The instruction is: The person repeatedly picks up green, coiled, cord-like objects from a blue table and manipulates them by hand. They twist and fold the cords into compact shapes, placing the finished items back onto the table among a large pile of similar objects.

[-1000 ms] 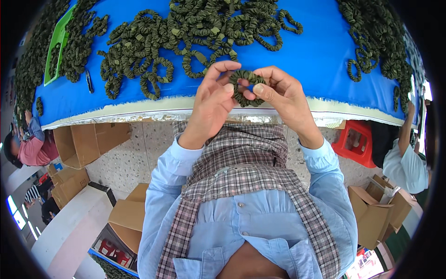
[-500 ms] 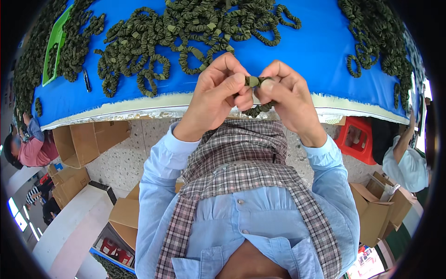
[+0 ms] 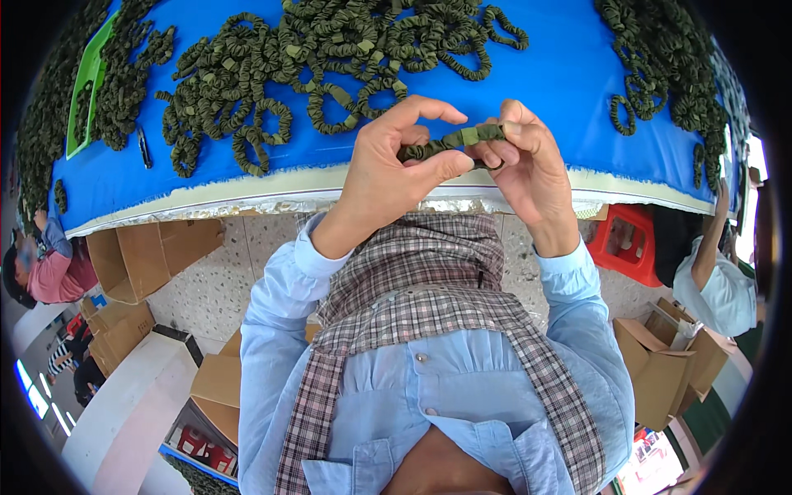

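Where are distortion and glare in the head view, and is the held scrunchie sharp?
Head view: near table edge bows with fisheye distortion; bright panel at lower left and white patch at right rim look blown out; held dark green scrunchie is sharp enough to show its gathers.

Bright, even light covers the blue counter (image 3: 553, 99) and leaves only soft shadows; the left hand (image 3: 386, 172) and right hand (image 3: 535, 177) look fairly crisp. Lit panels (image 3: 36, 401) glare white at far left. The fisheye bows the counter's front edge, softens the periphery and blackens the corners.
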Demonstrator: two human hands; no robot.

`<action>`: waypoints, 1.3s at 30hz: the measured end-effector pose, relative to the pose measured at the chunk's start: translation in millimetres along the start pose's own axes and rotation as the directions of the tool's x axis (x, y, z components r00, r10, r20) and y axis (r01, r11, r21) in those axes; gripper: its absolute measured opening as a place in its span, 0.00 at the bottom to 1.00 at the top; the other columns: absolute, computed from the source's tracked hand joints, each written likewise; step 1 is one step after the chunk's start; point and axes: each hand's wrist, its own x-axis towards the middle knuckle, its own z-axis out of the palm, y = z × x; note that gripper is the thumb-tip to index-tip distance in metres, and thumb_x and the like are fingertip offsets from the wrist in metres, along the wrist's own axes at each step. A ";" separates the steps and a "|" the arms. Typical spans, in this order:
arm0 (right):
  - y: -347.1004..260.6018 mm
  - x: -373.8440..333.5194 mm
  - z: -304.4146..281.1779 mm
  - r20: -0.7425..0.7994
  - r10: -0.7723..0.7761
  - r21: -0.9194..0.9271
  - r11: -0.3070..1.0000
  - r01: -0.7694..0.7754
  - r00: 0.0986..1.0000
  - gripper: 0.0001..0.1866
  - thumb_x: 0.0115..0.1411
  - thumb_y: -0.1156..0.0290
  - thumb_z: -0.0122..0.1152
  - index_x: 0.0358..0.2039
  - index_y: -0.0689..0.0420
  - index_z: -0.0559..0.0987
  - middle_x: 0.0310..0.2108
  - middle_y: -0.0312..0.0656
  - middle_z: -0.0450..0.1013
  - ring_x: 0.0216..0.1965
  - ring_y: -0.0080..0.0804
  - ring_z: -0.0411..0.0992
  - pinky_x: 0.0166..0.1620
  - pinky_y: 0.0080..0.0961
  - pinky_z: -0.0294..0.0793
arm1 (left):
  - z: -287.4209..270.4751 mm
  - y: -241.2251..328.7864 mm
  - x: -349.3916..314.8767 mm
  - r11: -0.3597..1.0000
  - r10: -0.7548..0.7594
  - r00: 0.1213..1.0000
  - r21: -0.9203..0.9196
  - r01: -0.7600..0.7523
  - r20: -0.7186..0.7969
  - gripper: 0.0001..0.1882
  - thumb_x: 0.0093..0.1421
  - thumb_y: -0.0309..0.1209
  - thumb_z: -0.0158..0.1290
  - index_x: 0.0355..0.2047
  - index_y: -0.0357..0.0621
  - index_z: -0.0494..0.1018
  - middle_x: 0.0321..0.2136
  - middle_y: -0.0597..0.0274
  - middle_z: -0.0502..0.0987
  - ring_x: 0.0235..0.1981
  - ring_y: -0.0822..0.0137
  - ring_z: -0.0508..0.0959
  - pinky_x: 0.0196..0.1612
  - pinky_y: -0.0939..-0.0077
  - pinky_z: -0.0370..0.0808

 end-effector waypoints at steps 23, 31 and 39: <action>-11.7 -6.6 14.9 0.113 0.141 -0.786 0.618 0.002 0.983 0.07 0.58 0.70 0.61 0.31 0.59 0.75 0.17 0.31 0.66 0.20 0.12 0.61 0.23 0.15 0.59 | -21.0 17.2 -9.4 0.992 -0.111 0.990 -0.055 0.116 0.090 0.08 0.54 0.18 0.44 0.35 0.36 0.69 0.18 0.73 0.67 0.18 0.86 0.61 0.20 0.87 0.55; -7.0 -10.0 8.6 -0.008 0.080 -0.411 0.908 -0.076 0.997 0.10 0.58 0.74 0.54 0.20 0.59 0.74 0.18 0.36 0.71 0.15 0.14 0.59 0.22 0.15 0.60 | -21.8 15.0 -9.7 0.964 -0.164 0.974 -0.183 0.192 0.159 0.13 0.54 0.19 0.49 0.41 0.39 0.73 0.14 0.78 0.64 0.16 0.87 0.59 0.19 0.88 0.53; 2.1 -7.2 11.0 -0.027 0.000 -0.478 0.878 -0.013 1.000 0.11 0.57 0.74 0.54 0.18 0.58 0.74 0.16 0.34 0.69 0.15 0.14 0.59 0.22 0.16 0.59 | -0.6 5.5 -11.1 0.981 -0.006 0.998 0.193 0.017 -0.057 0.04 0.52 0.25 0.60 0.27 0.40 0.77 0.14 0.76 0.71 0.16 0.86 0.63 0.17 0.88 0.57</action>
